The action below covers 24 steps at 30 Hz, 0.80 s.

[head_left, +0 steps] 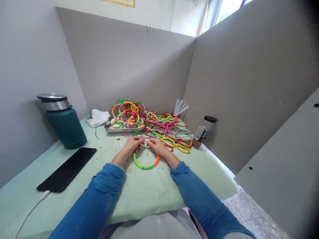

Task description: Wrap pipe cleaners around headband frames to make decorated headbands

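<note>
Head view: where does the pipe-cleaner ring (147, 168) sit in the grip?

At its far side. The left hand (134, 143) and right hand (157, 146) each pinch it there, fingertips close together, a pink stretch between them.

And the rest of it?

The green and orange curve bows toward the wearer, between the wrists, over the pale green cloth (149, 196). Beyond the hands are a metal tray (124, 130) and a pipe-cleaner heap (164, 122).
</note>
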{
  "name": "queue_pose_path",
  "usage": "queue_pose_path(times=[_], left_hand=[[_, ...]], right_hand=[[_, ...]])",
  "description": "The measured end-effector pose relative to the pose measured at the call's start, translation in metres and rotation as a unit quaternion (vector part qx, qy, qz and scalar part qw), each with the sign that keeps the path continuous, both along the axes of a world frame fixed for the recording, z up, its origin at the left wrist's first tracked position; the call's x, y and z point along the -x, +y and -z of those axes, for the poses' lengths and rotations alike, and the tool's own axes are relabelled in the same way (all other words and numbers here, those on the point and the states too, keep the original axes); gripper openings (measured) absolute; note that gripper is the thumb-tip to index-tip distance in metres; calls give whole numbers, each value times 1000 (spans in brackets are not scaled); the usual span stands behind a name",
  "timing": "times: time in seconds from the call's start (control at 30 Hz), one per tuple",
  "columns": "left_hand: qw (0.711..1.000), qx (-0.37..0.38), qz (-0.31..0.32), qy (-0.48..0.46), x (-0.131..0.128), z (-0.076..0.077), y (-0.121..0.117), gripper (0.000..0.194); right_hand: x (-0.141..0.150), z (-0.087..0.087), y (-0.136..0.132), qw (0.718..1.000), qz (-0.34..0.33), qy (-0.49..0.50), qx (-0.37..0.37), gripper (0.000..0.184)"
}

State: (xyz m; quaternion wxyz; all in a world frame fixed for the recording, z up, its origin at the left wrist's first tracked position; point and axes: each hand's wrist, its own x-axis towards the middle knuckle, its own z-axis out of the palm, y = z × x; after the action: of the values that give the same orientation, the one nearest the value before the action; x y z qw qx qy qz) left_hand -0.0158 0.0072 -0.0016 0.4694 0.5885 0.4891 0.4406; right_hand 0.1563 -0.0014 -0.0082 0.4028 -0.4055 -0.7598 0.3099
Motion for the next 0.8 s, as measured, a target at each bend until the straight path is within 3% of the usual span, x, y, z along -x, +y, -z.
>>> queue_pose_path(times=[0.8], left_hand=[[1000,16,0,11,-2,-8,-6,34]], right_hand=[[0,0,-1,1000,-6,13,12,34]])
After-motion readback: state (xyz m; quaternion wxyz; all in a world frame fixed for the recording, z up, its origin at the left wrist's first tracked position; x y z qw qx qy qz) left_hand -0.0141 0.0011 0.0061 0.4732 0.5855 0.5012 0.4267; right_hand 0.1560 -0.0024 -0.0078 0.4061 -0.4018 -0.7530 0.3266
